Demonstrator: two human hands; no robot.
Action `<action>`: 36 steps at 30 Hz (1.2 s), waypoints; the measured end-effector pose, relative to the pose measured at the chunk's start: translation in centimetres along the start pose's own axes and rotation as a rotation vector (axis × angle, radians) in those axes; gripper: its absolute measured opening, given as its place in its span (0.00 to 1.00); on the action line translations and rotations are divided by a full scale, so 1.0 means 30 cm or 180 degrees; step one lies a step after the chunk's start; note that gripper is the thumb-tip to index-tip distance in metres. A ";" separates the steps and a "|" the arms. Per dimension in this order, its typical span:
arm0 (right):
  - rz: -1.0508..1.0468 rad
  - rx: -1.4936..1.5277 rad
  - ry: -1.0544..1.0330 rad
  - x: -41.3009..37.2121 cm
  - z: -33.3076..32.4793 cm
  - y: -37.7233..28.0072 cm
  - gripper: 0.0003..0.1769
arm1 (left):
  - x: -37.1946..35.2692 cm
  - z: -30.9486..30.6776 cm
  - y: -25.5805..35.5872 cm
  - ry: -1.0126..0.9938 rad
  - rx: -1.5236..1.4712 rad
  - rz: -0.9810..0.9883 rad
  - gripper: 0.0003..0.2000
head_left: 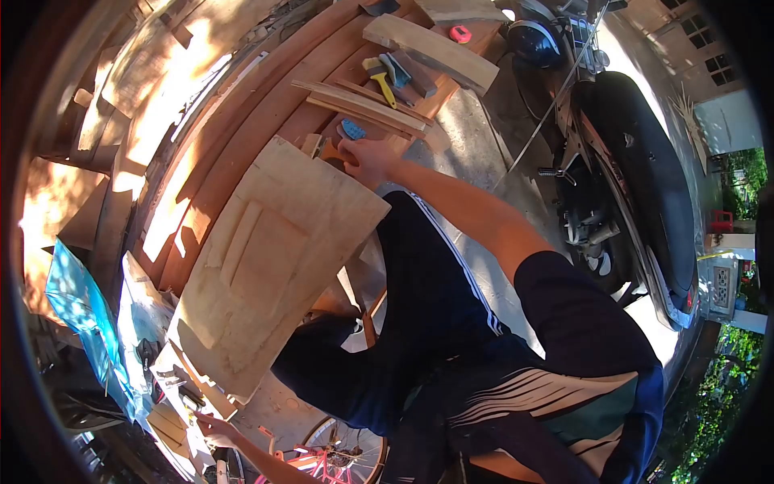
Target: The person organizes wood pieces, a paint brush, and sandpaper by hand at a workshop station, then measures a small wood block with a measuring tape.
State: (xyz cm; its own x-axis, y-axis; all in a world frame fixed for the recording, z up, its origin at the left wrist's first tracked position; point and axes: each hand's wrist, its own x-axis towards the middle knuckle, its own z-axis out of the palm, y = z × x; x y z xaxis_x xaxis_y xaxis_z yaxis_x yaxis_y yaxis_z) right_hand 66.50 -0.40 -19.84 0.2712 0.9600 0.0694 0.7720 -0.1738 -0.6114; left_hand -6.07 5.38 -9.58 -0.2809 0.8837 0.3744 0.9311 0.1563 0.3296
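Observation:
A pale wooden board with a recessed panel lies slanted before my legs. Beside its upper end is my right hand, its fingers curled round something I cannot make out, close to a blue patterned item. At the lower left, my left hand reaches to a wooden box with small tools, its fingers slightly apart. Past my right hand are thin wooden strips, a yellow-handled brush and a thick light plank.
A parked motorcycle stands on the right. Long reddish-brown planks curve across the upper left. A blue plastic sheet hangs at the far left. A pink bicycle is at the bottom, and a pink tape measure at the top.

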 end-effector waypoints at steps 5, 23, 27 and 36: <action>-0.0380 -0.0364 0.0387 -0.025 0.044 0.025 0.18 | -0.038 -0.140 -0.029 -0.0358 -0.0277 0.0161 0.17; -0.0613 -0.0066 0.1538 0.035 -0.199 0.091 0.10 | -0.117 -0.200 0.267 -0.1055 -0.0764 0.0843 0.20; -0.0377 -0.0441 0.2055 0.053 -0.264 0.187 0.10 | -0.129 -0.216 0.255 -0.1222 -0.0509 0.0597 0.22; -0.0532 0.1174 0.0454 -0.045 -0.226 0.050 0.12 | -0.111 0.058 0.039 -0.1626 -0.0978 -0.0621 0.23</action>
State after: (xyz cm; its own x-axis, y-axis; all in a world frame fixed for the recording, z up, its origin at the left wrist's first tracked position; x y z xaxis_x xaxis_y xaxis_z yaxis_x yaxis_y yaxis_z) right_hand 71.20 -3.44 -15.52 0.2566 0.9238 0.2841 0.5618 0.0967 -0.8216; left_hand -3.64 3.40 -11.96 -0.2215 0.9629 -0.1541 0.7431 0.2690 0.6128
